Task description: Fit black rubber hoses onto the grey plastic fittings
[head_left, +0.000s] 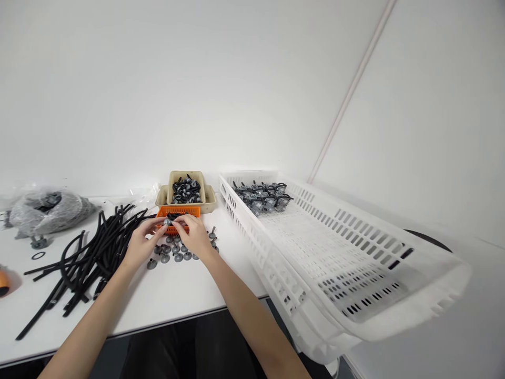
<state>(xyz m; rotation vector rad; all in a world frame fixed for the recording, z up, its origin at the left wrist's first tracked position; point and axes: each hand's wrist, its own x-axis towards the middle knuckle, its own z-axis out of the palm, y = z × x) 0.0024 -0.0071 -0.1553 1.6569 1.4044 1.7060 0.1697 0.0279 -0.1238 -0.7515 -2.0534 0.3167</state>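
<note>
My left hand (144,239) and my right hand (194,237) meet over the table, fingertips pinched on one small grey round fitting (168,222). Its finer details are too small to make out. Just behind it, an orange basket (190,210) holds black parts, partly hidden by my fingers. Several grey disc-shaped parts with short stems (178,257) lie on the white table below and between my hands. To the left of my left hand spreads a loose heap of black tubes (106,247).
Behind the orange basket, a beige tray (170,196) holds small grey and black parts. At right stands a long white perforated crate (315,247) with clear-and-black assemblies (262,197) at its far end. A plastic bag (51,216) and a black ring (38,256) lie left.
</note>
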